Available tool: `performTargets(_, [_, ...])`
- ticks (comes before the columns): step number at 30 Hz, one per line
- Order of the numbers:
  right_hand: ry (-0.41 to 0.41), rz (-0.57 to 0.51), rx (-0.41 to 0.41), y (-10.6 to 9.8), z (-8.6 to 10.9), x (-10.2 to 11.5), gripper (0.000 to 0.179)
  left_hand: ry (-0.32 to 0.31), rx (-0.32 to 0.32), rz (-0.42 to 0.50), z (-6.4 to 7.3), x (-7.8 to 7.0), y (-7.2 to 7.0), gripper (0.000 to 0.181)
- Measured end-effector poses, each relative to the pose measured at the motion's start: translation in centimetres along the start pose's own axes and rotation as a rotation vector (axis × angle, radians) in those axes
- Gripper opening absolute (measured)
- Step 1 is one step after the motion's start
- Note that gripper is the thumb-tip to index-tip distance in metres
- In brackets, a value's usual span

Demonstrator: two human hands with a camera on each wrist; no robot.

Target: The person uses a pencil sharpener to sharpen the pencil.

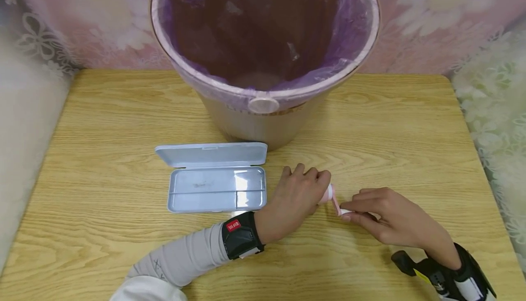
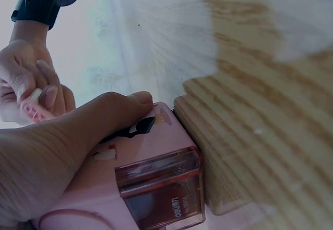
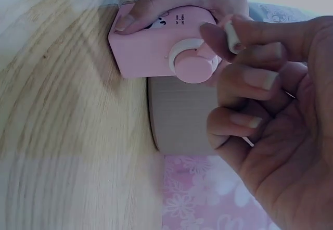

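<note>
A pink hand-crank pencil sharpener (image 3: 140, 53) sits on the wooden table, mostly hidden under my left hand (image 1: 297, 196) in the head view. That hand grips its body from above, the thumb lying along one printed side in the left wrist view. A see-through drawer (image 2: 164, 191) shows in the sharpener's wall. On its right-facing end is a pink crank (image 1: 335, 202) with a white knob (image 1: 346, 211). My right hand (image 1: 396, 219) pinches the knob between thumb and index finger, its other fingers loosely bent. No pencil shows in these views.
A light blue pencil case (image 1: 205, 200) lies with its lid (image 1: 213, 155) raised, left of the sharpener. Behind stands a large bin (image 1: 263, 127) lined with a purple bag (image 1: 349, 31). The wooden table (image 1: 102, 155) ends before a floral pink backdrop (image 1: 111, 18).
</note>
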State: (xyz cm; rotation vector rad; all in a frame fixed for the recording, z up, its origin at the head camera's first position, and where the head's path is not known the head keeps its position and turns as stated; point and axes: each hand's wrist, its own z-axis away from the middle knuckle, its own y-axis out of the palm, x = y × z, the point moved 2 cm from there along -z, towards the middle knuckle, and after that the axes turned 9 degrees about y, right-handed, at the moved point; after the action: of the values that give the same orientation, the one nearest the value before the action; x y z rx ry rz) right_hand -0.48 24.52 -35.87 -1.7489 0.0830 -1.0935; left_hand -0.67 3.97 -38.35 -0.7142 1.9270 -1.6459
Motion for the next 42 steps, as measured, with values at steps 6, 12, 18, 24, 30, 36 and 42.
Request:
performTargets(6, [-0.005,-0.009,-0.060,-0.8,-0.4,-0.5,0.022,0.006,-0.030,-0.013,0.0,0.0,0.0,0.029])
performTargets(12, [-0.001,0.058,-0.180,-1.2,-1.5,-1.6,0.015,0.001,-0.061,-0.020,-0.1,-0.2,0.1,0.018])
performTargets(18, [0.025,0.152,-0.202,-1.2,-2.9,-3.0,0.019,-0.011,-0.043,-0.017,-0.1,-0.3,0.2,0.032])
performTargets(24, [0.095,0.192,-0.124,-0.4,-3.5,-4.3,0.032,-0.006,-0.010,-0.047,-0.1,-0.3,0.3,0.047])
performTargets(30, [0.162,0.184,0.001,1.2,-3.5,-5.3,0.029,-0.008,-0.017,-0.023,-0.1,-0.2,0.3,0.031])
performTargets(36, [0.165,0.108,0.072,2.9,-2.2,-5.4,0.021,-0.001,-0.033,-0.008,0.0,-0.2,0.2,0.035])
performTargets(42, [0.160,0.022,0.101,3.7,-1.0,-4.1,0.020,-0.006,-0.055,-0.013,0.0,-0.1,0.1,0.026])
